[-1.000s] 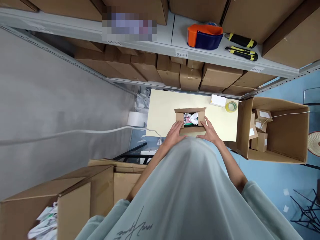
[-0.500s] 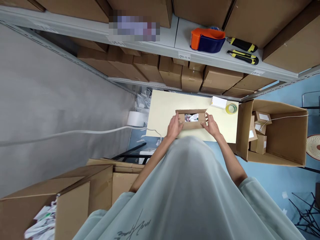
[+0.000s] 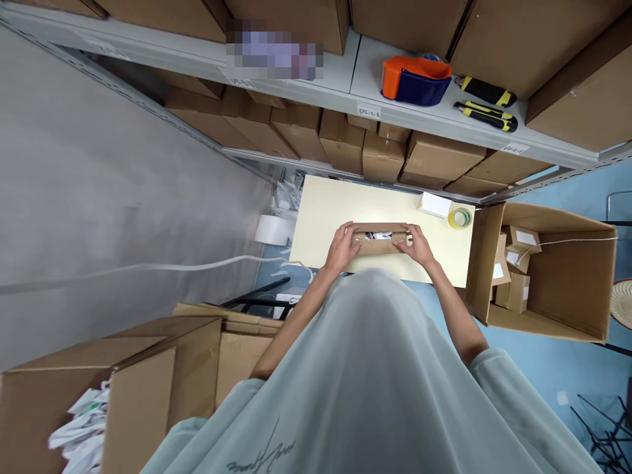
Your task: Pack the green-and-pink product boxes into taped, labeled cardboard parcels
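A small brown cardboard box (image 3: 378,247) lies on the pale yellow tabletop (image 3: 326,197), its long flaps folded inward with a narrow gap between them. Through the gap some white and dark contents (image 3: 378,235) show. My left hand (image 3: 342,247) grips the box's left end, fingers at the far flap and thumb on the near one. At the right end, my right hand (image 3: 415,244) holds it the same way.
A white box (image 3: 434,204) and a tape roll (image 3: 459,218) sit at the table's back right. Right of the table stands a large open carton (image 3: 567,276) with small boxes. Shelving (image 3: 316,85) runs above, holding two cutters (image 3: 486,105). A white cable (image 3: 197,266) hangs left.
The box's long flaps have come closer together, narrowing the opening and covering more of the contents. Both hands keep hold of its ends. The view has shifted slightly.
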The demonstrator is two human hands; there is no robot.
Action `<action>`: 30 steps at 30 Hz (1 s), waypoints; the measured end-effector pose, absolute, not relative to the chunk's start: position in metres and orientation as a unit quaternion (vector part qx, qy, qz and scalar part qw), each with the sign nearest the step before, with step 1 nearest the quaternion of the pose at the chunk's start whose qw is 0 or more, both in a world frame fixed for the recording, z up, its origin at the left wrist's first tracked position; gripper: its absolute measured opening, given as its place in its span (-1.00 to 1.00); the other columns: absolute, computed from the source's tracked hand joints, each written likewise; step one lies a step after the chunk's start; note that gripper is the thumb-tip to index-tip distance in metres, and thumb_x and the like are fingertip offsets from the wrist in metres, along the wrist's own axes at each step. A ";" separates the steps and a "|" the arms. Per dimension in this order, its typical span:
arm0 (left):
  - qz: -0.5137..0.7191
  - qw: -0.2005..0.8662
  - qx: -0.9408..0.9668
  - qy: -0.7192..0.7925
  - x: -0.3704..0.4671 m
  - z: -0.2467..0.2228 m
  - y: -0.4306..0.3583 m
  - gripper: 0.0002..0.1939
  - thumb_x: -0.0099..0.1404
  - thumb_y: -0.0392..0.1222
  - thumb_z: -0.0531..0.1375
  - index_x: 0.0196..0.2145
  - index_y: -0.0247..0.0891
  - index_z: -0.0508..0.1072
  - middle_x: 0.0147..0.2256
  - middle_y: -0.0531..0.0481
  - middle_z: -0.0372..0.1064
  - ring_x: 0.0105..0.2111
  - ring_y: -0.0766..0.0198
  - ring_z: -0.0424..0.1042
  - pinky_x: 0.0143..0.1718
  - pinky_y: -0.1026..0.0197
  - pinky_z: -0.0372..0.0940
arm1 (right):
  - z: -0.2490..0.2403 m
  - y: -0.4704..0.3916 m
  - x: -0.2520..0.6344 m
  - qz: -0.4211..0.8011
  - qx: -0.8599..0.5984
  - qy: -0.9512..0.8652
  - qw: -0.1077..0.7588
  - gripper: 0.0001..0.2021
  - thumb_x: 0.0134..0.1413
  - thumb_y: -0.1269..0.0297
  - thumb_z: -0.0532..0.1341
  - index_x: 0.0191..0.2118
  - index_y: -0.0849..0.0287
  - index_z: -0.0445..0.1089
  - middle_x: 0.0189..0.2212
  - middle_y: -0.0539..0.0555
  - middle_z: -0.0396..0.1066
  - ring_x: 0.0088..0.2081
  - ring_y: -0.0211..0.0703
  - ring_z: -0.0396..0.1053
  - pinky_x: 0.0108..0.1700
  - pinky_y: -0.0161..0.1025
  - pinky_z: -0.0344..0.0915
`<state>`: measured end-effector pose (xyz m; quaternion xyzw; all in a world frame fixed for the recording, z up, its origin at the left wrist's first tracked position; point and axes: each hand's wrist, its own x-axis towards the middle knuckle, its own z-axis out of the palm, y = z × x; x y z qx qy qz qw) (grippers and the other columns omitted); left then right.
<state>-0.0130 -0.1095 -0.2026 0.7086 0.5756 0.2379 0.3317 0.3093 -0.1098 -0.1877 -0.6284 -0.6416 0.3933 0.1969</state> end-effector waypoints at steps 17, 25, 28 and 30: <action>0.269 0.360 0.582 0.678 0.011 -0.216 -0.121 -0.78 0.56 -0.18 0.25 0.09 -0.17 0.62 0.44 -0.31 0.31 0.31 -0.10 0.54 0.30 -0.09 0.50 | -0.219 -0.122 0.286 0.289 -0.688 -0.615 0.254 -0.45 0.60 -0.21 0.04 0.18 0.09 0.57 0.16 0.30 0.49 -0.01 0.12 0.60 0.06 0.09 0.64; 0.261 0.343 0.618 0.658 0.000 -0.218 -0.118 -0.73 0.57 -0.17 0.19 0.10 -0.16 0.63 0.36 -0.28 0.42 0.35 -0.12 0.51 0.41 -0.17 0.44 | -0.225 -0.142 0.269 0.262 -0.698 -0.630 0.219 -0.49 0.63 -0.20 0.03 0.17 0.10 0.50 0.31 0.36 0.38 -0.06 0.06 0.60 -0.03 0.04 0.64; 0.247 0.327 0.660 0.630 -0.006 -0.217 -0.117 -0.72 0.60 -0.14 0.16 0.12 -0.15 0.60 0.52 -0.27 0.21 0.41 -0.13 0.45 0.41 -0.22 0.46 | -0.220 -0.141 0.273 0.269 -0.685 -0.652 0.181 -0.48 0.57 -0.24 0.11 0.21 0.11 0.45 0.58 0.41 0.11 0.13 0.20 0.58 -0.03 0.13 0.67; 0.233 0.321 0.701 0.593 -0.010 -0.216 -0.115 -0.74 0.59 -0.09 0.21 0.13 -0.16 0.56 0.62 -0.24 0.04 0.57 -0.19 0.22 0.51 -0.28 0.34 | -0.216 -0.138 0.280 0.289 -0.652 -0.685 0.148 -0.38 0.45 -0.30 0.25 0.28 0.12 0.40 0.64 0.39 0.00 0.31 0.33 0.48 0.03 0.21 0.68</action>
